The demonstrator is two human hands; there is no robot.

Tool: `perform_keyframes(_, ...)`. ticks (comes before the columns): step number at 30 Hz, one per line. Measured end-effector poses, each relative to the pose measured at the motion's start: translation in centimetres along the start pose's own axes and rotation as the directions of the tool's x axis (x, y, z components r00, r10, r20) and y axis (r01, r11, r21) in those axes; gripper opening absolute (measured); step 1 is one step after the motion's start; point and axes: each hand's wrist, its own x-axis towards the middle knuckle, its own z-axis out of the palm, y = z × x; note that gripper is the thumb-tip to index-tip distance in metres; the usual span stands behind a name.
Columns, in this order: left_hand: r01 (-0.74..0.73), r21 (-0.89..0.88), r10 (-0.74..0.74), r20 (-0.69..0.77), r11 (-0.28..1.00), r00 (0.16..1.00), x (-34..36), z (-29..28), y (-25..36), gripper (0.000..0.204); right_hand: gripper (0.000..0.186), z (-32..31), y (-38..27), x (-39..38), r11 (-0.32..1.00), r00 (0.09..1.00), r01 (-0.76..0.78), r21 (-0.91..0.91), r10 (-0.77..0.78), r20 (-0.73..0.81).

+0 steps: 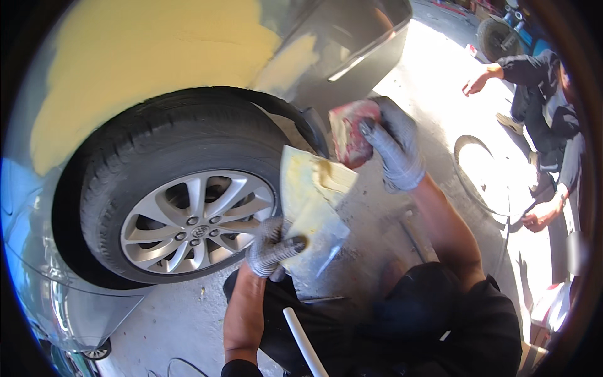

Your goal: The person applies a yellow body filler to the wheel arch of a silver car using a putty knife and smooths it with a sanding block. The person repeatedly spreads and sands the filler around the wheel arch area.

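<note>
My left hand [274, 250], in a grey glove, grips the lower edge of a thin, pale mixing board [308, 207] with its thumb on top. Pale yellow putty [336, 178] lies in a mound at the board's right edge, and yellow smears spread over the face. My right hand [399, 141], gloved as well, is closed around a flat red putty spreader [353, 133] caked with cream-coloured residue. The spreader is held just above and to the right of the board, apart from it. Beyond them a car body panel [151, 56] carries a broad coat of yellow filler above the wheel arch.
A car wheel [200, 226] with silver spokes stands left of my hands. On the right, a person [543, 107] is low to the floor near a hose [468, 179]; another hand [543, 213] shows below. A white tube [304, 342] slants up from the lower edge.
</note>
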Motion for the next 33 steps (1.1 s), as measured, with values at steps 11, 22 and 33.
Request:
perform_keyframes(11,-0.015,-0.066,0.009,-0.088,0.998,0.996,0.0,-1.4,0.4,0.062,0.021,-0.5,0.9,-3.6,0.961,0.924,-0.012,-0.276,0.116,0.363)
perform_keyframes(22,0.001,0.064,-0.004,0.033,0.998,0.999,0.7,-1.5,-0.6,0.058,0.014,-1.4,0.8,-3.2,0.998,0.982,-0.004,-0.067,0.016,0.187)
perform_keyframes(33,-0.024,0.094,0.031,-0.074,0.995,0.997,1.4,-0.2,0.4,0.05,0.015,-1.9,6.0,-8.2,0.908,0.925,-0.354,0.224,0.376,-0.062)
